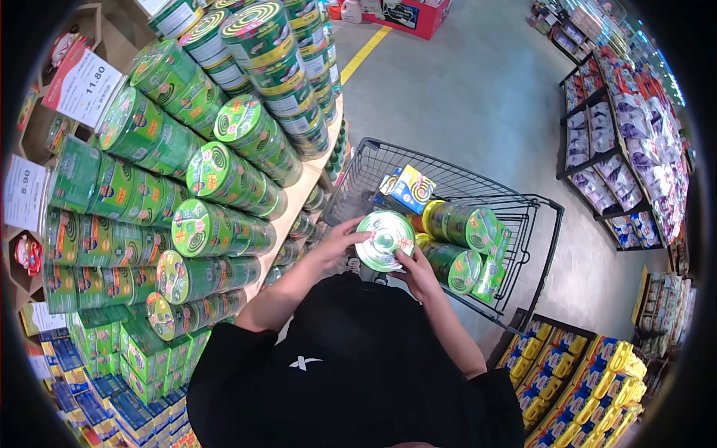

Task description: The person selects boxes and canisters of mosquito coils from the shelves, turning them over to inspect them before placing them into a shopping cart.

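Between both hands is a round mosquito coil canister (385,240), its shiny green-and-white lid facing up at me. My left hand (342,241) grips its left rim, fingers on the edge of the lid. At its lower right, my right hand (419,275) holds on with the thumb on the lid; the other fingers are partly under it. The canister is above the near left side of a black wire shopping cart (544,246). Inside the cart lie green canisters (457,267) on their sides and a blue-and-yellow box (408,189) with a coil picture.
Stacked mosquito coil canisters (224,228) fill a wooden shelf (287,216) at my left, with price signs (88,88) behind. Blue-and-yellow packs (575,381) stand at lower right. Farther right is a rack of purple-and-white bags (635,142). Grey floor (463,97) extends beyond the cart.
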### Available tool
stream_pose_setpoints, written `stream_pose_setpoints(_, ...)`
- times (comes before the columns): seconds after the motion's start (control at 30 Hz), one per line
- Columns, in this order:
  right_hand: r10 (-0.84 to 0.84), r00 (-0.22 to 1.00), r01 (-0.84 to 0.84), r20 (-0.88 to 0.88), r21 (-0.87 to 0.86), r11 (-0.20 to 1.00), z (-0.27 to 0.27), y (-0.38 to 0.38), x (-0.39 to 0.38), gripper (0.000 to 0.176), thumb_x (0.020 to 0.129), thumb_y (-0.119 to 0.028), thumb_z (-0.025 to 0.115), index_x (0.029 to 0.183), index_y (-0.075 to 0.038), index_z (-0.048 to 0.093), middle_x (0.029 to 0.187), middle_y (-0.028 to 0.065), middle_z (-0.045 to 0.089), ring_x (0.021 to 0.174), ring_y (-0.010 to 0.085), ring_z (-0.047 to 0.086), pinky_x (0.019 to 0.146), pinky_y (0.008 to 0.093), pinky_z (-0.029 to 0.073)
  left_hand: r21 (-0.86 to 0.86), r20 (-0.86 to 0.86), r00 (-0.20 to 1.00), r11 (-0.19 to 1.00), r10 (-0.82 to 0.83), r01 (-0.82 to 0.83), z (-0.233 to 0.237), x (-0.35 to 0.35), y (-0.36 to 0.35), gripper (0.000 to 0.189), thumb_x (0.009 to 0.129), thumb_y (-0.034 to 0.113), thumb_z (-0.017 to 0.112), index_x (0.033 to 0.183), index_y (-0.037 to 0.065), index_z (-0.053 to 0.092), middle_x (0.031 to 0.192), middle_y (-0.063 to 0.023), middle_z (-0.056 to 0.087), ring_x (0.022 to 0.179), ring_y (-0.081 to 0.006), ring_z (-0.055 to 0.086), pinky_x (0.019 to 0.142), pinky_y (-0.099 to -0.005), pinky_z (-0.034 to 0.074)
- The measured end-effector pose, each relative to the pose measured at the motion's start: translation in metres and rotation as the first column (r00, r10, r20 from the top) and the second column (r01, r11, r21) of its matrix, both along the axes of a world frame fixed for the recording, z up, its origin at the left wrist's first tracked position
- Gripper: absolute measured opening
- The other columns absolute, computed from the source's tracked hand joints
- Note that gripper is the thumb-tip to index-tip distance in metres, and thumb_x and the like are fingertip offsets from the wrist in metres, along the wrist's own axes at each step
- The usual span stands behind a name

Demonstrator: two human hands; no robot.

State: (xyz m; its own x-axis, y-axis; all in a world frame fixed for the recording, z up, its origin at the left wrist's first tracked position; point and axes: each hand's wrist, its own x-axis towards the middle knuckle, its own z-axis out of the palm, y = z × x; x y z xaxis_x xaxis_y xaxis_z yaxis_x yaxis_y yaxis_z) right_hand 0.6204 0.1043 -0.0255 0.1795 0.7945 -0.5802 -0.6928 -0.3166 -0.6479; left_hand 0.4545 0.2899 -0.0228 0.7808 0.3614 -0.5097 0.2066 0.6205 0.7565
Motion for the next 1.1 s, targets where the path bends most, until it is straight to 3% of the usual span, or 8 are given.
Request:
stream_pose_setpoints(0.07, -0.004, 0.999, 0.005, 0.036, -0.021, 1.0, 0.006, -0.003, 0.003, 0.08, 0.096, -0.03, 0.067, 0.159, -0.012, 0.02, 0.147, 0.0124, 0.042, 0.129, 0.024, 0.049, 0.093, 0.0434, 0.052, -0.072, -0.002, 1.0, 0.997, -0.023, 0.022, -0.002, 0.011, 0.016, 0.057, 0.091, 0.019, 0.07, 0.142, 0.004, 0.05, 0.126, -0.0068, 0.064, 0.112, -0.0163, 0.064, 0.096, -0.0339, 0.051)
stream_pose_setpoints(0.2, -0.013, 0.997, 0.02, 0.076, -0.091, 0.996, 0.008, -0.03, 0.008, 0.074, 0.1, -0.026, 0.061, 0.159, -0.011, 0.019, 0.164, 0.0118, 0.017, 0.147, 0.0289, 0.025, 0.104, 0.0542, 0.044, 0.045, -0.032, 0.993, 0.993, -0.111, 0.112, -0.038, 0.036, 0.061, 0.056, 0.09, 0.018, 0.07, 0.142, 0.006, 0.051, 0.121, -0.0047, 0.067, 0.11, -0.0151, 0.064, 0.092, -0.0326, 0.052)
stream_pose_setpoints(0.3, -0.093, 0.994, 0.097, 0.063, -0.078, 0.992, 0.007, -0.058, 0.002, 0.07, 0.099, -0.024, 0.061, 0.158, -0.01, 0.025, 0.164, 0.0102, 0.019, 0.145, 0.0279, 0.028, 0.104, 0.0534, 0.045, 0.023, -0.178, 0.973, 0.987, -0.15, 0.157, -0.094, 0.05, 0.098, 0.058, 0.09, 0.018, 0.07, 0.143, 0.01, 0.05, 0.122, -0.0029, 0.066, 0.107, -0.0144, 0.064, 0.088, -0.0313, 0.053)
stream_pose_setpoints(0.4, -0.243, 0.969, 0.238, -0.034, -0.108, 0.965, -0.005, -0.091, -0.007, 0.066, 0.099, -0.024, 0.06, 0.157, -0.011, 0.029, 0.161, 0.0083, 0.024, 0.142, 0.0265, 0.032, 0.103, 0.055, 0.045, -0.156, -0.185, 0.964, 0.974, -0.192, 0.164, -0.13, 0.059, 0.115, 0.059, 0.089, 0.018, 0.071, 0.144, 0.014, 0.049, 0.13, -0.0039, 0.059, 0.12, -0.0174, 0.057, 0.091, -0.0386, 0.053)
stream_pose_setpoints(0.53, -0.384, 0.923, 0.37, -0.033, -0.201, 0.907, -0.009, -0.123, -0.025, 0.064, 0.1, -0.024, 0.059, 0.156, -0.012, 0.031, 0.158, 0.0081, 0.028, 0.141, 0.028, 0.033, 0.103, 0.0569, 0.044, -0.155, -0.25, 0.891, 0.924, -0.379, 0.349, -0.175, 0.067, 0.125, 0.081, 0.079, 0.033, 0.082, 0.148, 0.018, 0.043, 0.147, -0.0083, 0.048, 0.14, -0.0264, 0.038, 0.105, -0.0584, 0.032)
stream_pose_setpoints(0.77, -0.574, 0.818, 0.545, 0.043, -0.378, 0.749, -0.015, -0.167, -0.062, 0.067, 0.097, -0.026, 0.063, 0.155, -0.01, 0.033, 0.162, 0.0131, 0.02, 0.145, 0.0317, 0.026, 0.103, 0.0569, 0.045, -0.154, -0.361, 0.817, 0.893, -0.45, 0.423, -0.218, 0.078, 0.12, 0.092, 0.075, 0.027, 0.086, 0.152, 0.015, 0.036, 0.152, -0.0085, 0.042, 0.138, -0.0287, 0.04, 0.101, -0.0523, 0.038)
stream_pose_setpoints(0.9, -0.577, 0.813, 0.552, 0.081, -0.423, 0.718, -0.009, -0.17, -0.072, 0.07, 0.098, -0.031, 0.062, 0.157, -0.011, 0.028, 0.162, 0.0121, 0.022, 0.145, 0.0364, 0.026, 0.107, 0.0597, 0.039, -0.135, -0.439, 0.775, 0.886, -0.456, 0.444, -0.233, 0.089, 0.113, 0.102, 0.072, 0.021, 0.088, 0.155, 0.016, 0.028, 0.152, -0.0086, 0.041, 0.138, -0.0281, 0.039, 0.101, -0.0547, 0.039)
stream_pose_setpoints(1.1, -0.572, 0.819, 0.525, 0.049, -0.466, 0.712, 0.003, -0.166, -0.079, 0.067, 0.101, -0.03, 0.057, 0.157, -0.008, 0.027, 0.163, 0.0138, 0.02, 0.146, 0.0351, 0.027, 0.105, 0.056, 0.044, -0.199, -0.436, 0.786, 0.899, -0.438, 0.391, -0.281, 0.1, 0.11, 0.115, 0.069, 0.014, 0.09, 0.157, 0.013, 0.016, 0.154, -0.0112, 0.038, 0.139, -0.0299, 0.039, 0.101, -0.0549, 0.039)
